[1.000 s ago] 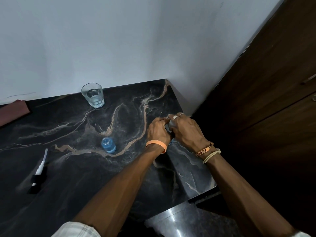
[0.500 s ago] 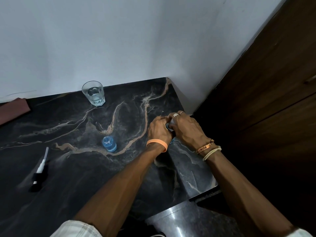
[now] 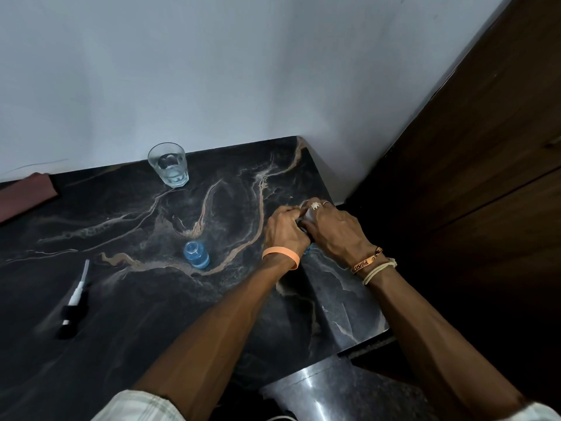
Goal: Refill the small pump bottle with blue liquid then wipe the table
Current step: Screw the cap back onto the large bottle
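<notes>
A small clear bottle (image 3: 196,255) with blue liquid stands uncapped in the middle of the black marble table (image 3: 127,226). Its pump head (image 3: 73,302), black with a white tube, lies on the table at the left. Near the table's right edge my left hand (image 3: 285,227) and my right hand (image 3: 332,230) meet and both grip a small grey object, mostly hidden between the fingers. A hint of blue shows under my right hand.
A glass of water (image 3: 169,165) stands at the back by the white wall. A reddish-brown cloth (image 3: 25,194) lies at the far left edge. A dark wooden cabinet (image 3: 473,165) rises right of the table. A shiny metal surface (image 3: 321,393) sits below the table's front.
Both hands stay together at the right edge, gripping the same hidden object with only slight finger movement. The bottle, pump head and glass have not moved.
</notes>
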The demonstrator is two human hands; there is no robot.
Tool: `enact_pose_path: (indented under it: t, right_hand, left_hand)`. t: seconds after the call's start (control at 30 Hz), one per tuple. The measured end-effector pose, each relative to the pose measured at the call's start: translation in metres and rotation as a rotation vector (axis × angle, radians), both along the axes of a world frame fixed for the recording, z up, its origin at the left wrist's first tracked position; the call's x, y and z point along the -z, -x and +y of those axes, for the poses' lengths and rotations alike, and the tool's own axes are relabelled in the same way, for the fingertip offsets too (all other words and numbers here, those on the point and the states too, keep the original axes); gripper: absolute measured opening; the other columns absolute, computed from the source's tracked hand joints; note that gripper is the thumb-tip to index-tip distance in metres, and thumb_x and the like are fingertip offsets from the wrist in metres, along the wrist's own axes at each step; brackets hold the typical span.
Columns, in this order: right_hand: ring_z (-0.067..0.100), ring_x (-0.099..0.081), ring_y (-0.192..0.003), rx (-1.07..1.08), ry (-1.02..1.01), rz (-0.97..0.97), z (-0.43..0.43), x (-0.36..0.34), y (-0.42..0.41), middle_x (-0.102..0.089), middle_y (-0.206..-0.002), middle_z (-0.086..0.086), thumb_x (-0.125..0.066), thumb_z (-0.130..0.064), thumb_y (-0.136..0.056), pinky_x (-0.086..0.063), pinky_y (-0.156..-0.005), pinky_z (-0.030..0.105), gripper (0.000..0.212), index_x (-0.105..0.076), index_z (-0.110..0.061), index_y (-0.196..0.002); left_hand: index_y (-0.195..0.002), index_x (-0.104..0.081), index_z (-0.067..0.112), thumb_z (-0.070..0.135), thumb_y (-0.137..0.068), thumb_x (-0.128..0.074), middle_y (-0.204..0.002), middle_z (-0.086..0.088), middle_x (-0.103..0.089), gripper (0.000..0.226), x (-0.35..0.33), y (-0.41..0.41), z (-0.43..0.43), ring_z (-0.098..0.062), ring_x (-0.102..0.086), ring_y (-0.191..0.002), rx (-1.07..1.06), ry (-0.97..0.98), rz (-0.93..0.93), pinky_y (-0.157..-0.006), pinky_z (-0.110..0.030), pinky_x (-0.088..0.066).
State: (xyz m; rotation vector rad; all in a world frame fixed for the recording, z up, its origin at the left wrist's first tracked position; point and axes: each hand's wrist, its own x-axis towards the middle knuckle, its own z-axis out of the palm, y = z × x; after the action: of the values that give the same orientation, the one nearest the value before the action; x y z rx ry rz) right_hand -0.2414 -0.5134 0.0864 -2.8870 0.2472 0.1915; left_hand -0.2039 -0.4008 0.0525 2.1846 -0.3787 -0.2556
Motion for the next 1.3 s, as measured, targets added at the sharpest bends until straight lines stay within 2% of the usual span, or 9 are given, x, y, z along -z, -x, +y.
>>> enact_pose_path:
  t: [0.13, 0.4, 0.5, 0.57, 0.67, 0.77, 1.1, 1.2, 1.3]
  right_hand:
    - [0.02, -0.059, -0.073, 0.055, -0.057, 0.005, -0.002, 0.001, -0.004, -0.058, -0.087, -0.002, -0.044, -0.045, -0.098, -0.052, -0.066, 0.038, 0.024, -0.051, -0.023, -0.098]
    - [0.014, -0.056, -0.07, 0.007, -0.045, 0.055, -0.01, 0.009, -0.009, -0.055, -0.088, -0.005, -0.038, -0.052, -0.098, -0.05, -0.061, 0.034, 0.028, -0.05, -0.026, -0.097]
    - [0.012, -0.052, -0.065, 0.008, -0.025, 0.052, -0.012, 0.01, -0.009, -0.051, -0.078, -0.008, -0.038, -0.054, -0.098, -0.041, -0.056, 0.031, 0.031, -0.048, -0.026, -0.09]
    - [0.012, -0.051, -0.064, 0.003, -0.011, 0.068, -0.011, 0.01, -0.011, -0.049, -0.076, -0.008, -0.036, -0.055, -0.098, -0.042, -0.057, 0.031, 0.035, -0.049, -0.025, -0.087]
    - [0.014, -0.054, -0.068, 0.007, -0.018, 0.058, -0.01, 0.011, -0.01, -0.052, -0.084, -0.006, -0.035, -0.054, -0.098, -0.046, -0.059, 0.034, 0.035, -0.05, -0.024, -0.089]
    - [0.016, -0.055, -0.07, -0.019, 0.044, 0.034, -0.009, 0.012, -0.008, -0.051, -0.088, -0.006, -0.036, -0.052, -0.098, -0.04, -0.057, 0.031, 0.032, -0.048, -0.024, -0.09]
    - [0.023, -0.058, -0.08, 0.032, 0.06, 0.037, -0.001, 0.004, -0.004, -0.057, -0.095, 0.001, -0.036, -0.056, -0.099, -0.046, -0.065, 0.037, 0.042, -0.053, -0.018, -0.096]
    - [0.023, -0.058, -0.079, 0.092, -0.05, -0.014, 0.001, 0.001, -0.002, -0.058, -0.092, 0.001, -0.045, -0.05, -0.098, -0.05, -0.068, 0.039, 0.032, -0.051, -0.018, -0.095]
    - [0.024, -0.06, -0.081, 0.093, -0.083, -0.023, 0.001, -0.001, 0.0, -0.06, -0.091, 0.001, -0.049, -0.044, -0.097, -0.049, -0.068, 0.037, 0.025, -0.052, -0.019, -0.097]
  left_hand:
    - [-0.105, -0.074, 0.011, 0.002, -0.073, -0.069, -0.111, -0.01, -0.067, 0.034, 0.002, 0.001, 0.0, -0.027, -0.064, -0.102, -0.013, 0.012, -0.007, -0.091, -0.037, -0.054]
    - [-0.106, -0.073, 0.014, 0.006, -0.074, -0.072, -0.113, -0.008, -0.065, 0.033, 0.005, -0.001, -0.001, -0.024, -0.062, -0.104, 0.005, -0.004, 0.009, -0.092, -0.037, -0.054]
    - [-0.109, -0.072, 0.017, 0.007, -0.073, -0.074, -0.114, -0.007, -0.065, 0.037, 0.005, -0.002, -0.002, -0.023, -0.062, -0.105, 0.004, -0.013, 0.007, -0.094, -0.036, -0.053]
    - [-0.11, -0.072, 0.018, 0.007, -0.072, -0.075, -0.114, -0.007, -0.065, 0.04, 0.006, -0.001, -0.002, -0.024, -0.062, -0.105, 0.0, -0.018, 0.005, -0.093, -0.037, -0.053]
    - [-0.109, -0.072, 0.02, 0.006, -0.071, -0.075, -0.111, -0.005, -0.066, 0.041, 0.007, -0.001, -0.003, -0.023, -0.063, -0.102, -0.013, -0.023, -0.006, -0.09, -0.032, -0.054]
    - [-0.107, -0.072, 0.023, 0.008, -0.071, -0.074, -0.109, -0.003, -0.066, 0.04, 0.007, 0.0, -0.003, -0.022, -0.064, -0.1, -0.02, -0.022, -0.009, -0.087, -0.03, -0.052]
    - [-0.111, -0.069, 0.022, 0.008, -0.068, -0.076, -0.107, -0.006, -0.066, 0.046, 0.01, -0.002, -0.003, -0.025, -0.064, -0.099, -0.014, 0.011, -0.016, -0.088, -0.034, -0.054]
    - [-0.115, -0.068, 0.02, 0.008, -0.068, -0.077, -0.114, -0.006, -0.066, 0.049, 0.013, -0.001, -0.001, -0.024, -0.063, -0.105, 0.014, 0.021, -0.051, -0.095, -0.031, -0.05]
    - [-0.129, -0.06, 0.014, 0.008, -0.071, -0.08, -0.133, -0.011, -0.06, 0.062, 0.016, 0.001, 0.003, -0.026, -0.056, -0.124, 0.103, 0.047, -0.088, -0.107, -0.03, -0.039]
